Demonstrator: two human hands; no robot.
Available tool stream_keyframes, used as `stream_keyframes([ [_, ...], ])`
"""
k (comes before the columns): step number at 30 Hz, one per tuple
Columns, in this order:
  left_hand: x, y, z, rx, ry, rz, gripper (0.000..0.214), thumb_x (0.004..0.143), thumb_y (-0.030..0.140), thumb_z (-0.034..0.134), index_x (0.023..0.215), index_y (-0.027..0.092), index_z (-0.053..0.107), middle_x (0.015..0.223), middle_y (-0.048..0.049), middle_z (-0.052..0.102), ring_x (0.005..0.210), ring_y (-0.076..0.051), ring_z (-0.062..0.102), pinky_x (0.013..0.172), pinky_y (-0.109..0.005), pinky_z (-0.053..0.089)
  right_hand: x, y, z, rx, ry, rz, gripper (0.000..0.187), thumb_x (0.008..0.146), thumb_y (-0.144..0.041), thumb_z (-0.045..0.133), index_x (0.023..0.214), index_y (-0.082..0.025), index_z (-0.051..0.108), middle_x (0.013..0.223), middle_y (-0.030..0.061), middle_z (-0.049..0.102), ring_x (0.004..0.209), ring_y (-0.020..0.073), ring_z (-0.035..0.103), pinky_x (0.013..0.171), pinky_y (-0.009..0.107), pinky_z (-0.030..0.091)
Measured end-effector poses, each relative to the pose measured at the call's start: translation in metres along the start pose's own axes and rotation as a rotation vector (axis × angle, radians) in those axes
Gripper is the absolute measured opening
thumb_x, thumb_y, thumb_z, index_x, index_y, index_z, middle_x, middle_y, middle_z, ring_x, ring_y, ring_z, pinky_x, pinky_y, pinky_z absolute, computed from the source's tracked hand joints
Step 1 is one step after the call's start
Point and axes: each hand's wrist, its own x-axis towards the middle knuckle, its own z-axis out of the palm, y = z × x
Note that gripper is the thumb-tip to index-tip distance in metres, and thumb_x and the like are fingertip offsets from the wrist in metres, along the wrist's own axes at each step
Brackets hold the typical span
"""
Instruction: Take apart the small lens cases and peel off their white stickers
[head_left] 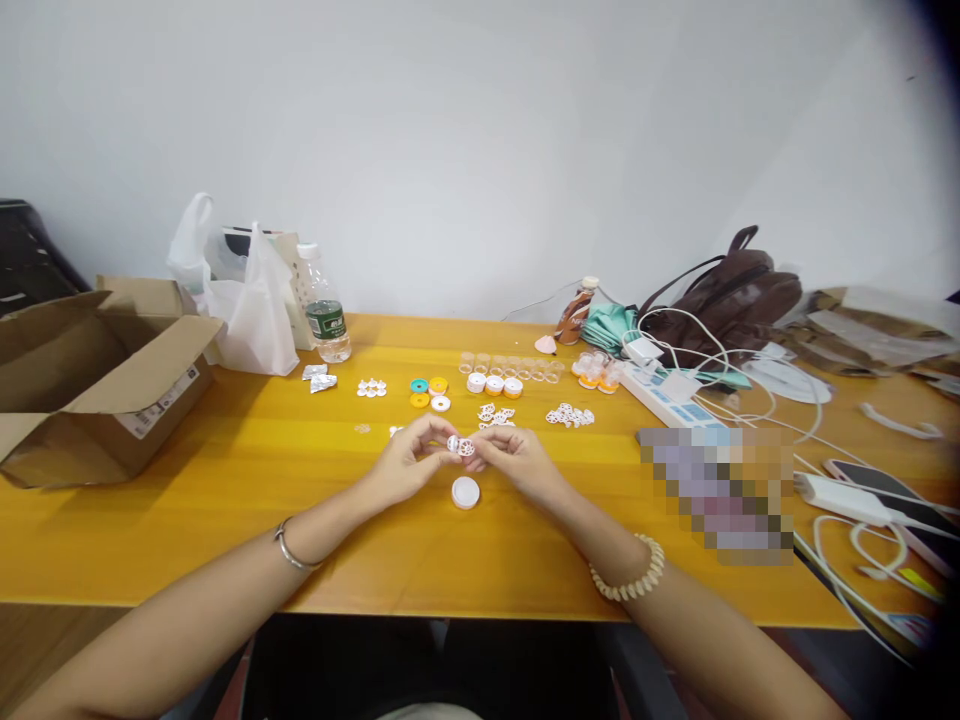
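My left hand (409,462) and my right hand (517,462) meet over the middle of the yellow table (225,520), fingers pinched together on a small white perforated disc (461,446). A white round cap (465,492) lies on the table just below the hands. Behind them lie loose white perforated discs (570,415), coloured rings (429,393) in teal, orange and white, white-and-orange round pieces (493,384) and a row of clear rings (517,365).
An open cardboard box (90,380) stands at the left, white plastic bags (251,305) and a water bottle (324,310) behind it. At the right are a power strip (667,400) with cables, a brown bag (720,295) and a phone (892,500).
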Motion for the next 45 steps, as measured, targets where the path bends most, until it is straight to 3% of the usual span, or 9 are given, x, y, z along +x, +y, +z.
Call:
stream_keyframes([
  [6,-0.002,0.000,0.000,0.032,-0.024,0.028,0.018,0.078,0.022,0.061,0.093,0.016,0.053,0.089,-0.0039,0.062,0.084,-0.014,0.061,0.078,-0.028,0.051,-0.001,0.000,0.002,0.030,-0.011,-0.050,0.028,0.069,-0.038,0.069,0.083,-0.019,0.055,0.069,-0.0010,0.066,0.063,0.0108,0.062,0.065,0.026,0.049],
  [11,-0.005,0.006,-0.004,0.352,-0.103,0.251,0.016,0.083,0.020,0.053,0.099,0.017,0.056,0.094,-0.0074,0.061,0.088,-0.016,0.059,0.082,-0.031,0.049,0.001,0.006,0.001,0.009,-0.028,-0.019,0.028,0.070,-0.040,0.067,0.074,-0.018,0.051,0.063,-0.0019,0.063,0.056,0.0096,0.058,0.058,0.024,0.046],
  [16,-0.007,0.006,-0.002,0.506,-0.040,0.359,0.016,0.084,0.021,0.051,0.099,0.017,0.054,0.092,-0.0076,0.063,0.087,-0.017,0.058,0.079,-0.031,0.047,0.001,0.007,0.003,-0.026,-0.019,-0.005,0.025,0.075,-0.039,0.062,0.073,-0.019,0.048,0.055,-0.0038,0.058,0.048,0.0091,0.053,0.051,0.022,0.042],
  [22,-0.004,0.008,-0.008,0.511,0.191,0.310,0.014,0.082,0.024,0.057,0.093,0.017,0.054,0.086,-0.0045,0.061,0.078,-0.014,0.057,0.074,-0.028,0.047,0.007,0.008,-0.012,-0.342,0.199,-0.172,0.022,0.076,-0.039,0.058,0.072,-0.019,0.049,0.056,-0.0033,0.054,0.051,0.0097,0.050,0.052,0.023,0.039],
  [26,-0.003,0.011,-0.012,0.532,0.171,0.351,0.016,0.083,0.023,0.055,0.097,0.017,0.054,0.087,-0.0047,0.061,0.077,-0.014,0.058,0.074,-0.028,0.048,0.020,0.007,-0.042,-0.351,0.460,-0.222,0.026,0.072,-0.042,0.060,0.076,-0.018,0.055,0.063,0.0001,0.058,0.055,0.0116,0.051,0.055,0.025,0.041],
  [28,-0.004,0.010,-0.011,0.540,0.137,0.355,0.017,0.084,0.022,0.053,0.100,0.017,0.053,0.088,-0.0053,0.060,0.078,-0.014,0.058,0.074,-0.028,0.048,0.026,0.009,-0.055,-0.394,0.525,-0.212,0.028,0.069,-0.043,0.061,0.076,-0.016,0.059,0.068,0.0031,0.061,0.059,0.0130,0.052,0.058,0.027,0.043],
  [36,-0.004,0.005,-0.008,0.543,0.061,0.350,0.018,0.085,0.021,0.052,0.102,0.017,0.051,0.091,-0.0062,0.060,0.081,-0.014,0.057,0.076,-0.029,0.048,0.036,0.032,-0.056,-0.537,0.408,-0.109,0.022,0.068,-0.036,0.058,0.074,-0.015,0.064,0.063,0.0024,0.062,0.058,0.0137,0.053,0.055,0.025,0.041],
  [45,-0.004,0.005,-0.007,0.533,0.030,0.340,0.018,0.085,0.022,0.051,0.103,0.017,0.052,0.093,-0.0063,0.060,0.083,-0.015,0.057,0.077,-0.030,0.048,0.036,0.030,-0.058,-0.554,0.405,-0.093,0.026,0.065,-0.039,0.062,0.072,-0.015,0.064,0.055,-0.0012,0.055,0.052,0.0115,0.046,0.052,0.024,0.037],
])
